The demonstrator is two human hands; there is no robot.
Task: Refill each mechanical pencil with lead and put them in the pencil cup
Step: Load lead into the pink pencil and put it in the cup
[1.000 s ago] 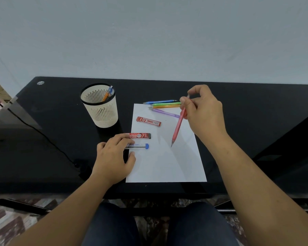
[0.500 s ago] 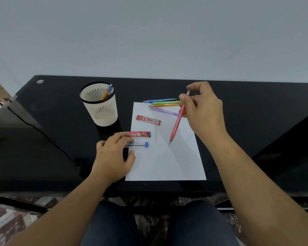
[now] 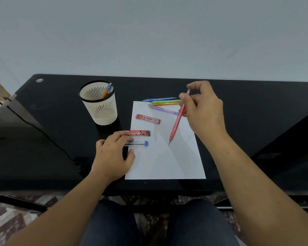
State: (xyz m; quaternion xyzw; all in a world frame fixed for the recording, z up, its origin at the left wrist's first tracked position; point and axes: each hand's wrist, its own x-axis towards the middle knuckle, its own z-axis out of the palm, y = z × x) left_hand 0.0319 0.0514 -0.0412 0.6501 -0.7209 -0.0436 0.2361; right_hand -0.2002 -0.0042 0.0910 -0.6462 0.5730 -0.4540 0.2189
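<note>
Over the paper (image 3: 167, 162), right hand (image 3: 204, 110) pinches the pink pencil (image 3: 175, 126); left hand (image 3: 110, 155) rests spread on the lead tube (image 3: 139, 143) — refill starting, uncapping next, I'd say.

White paper (image 3: 167, 162) lies on black desk (image 3: 256, 96) beside a probable cable (image 3: 41, 134).

Soft, even light, faint shadows on the paper (image 3: 167, 164), wide-angle bending at the edges.
</note>
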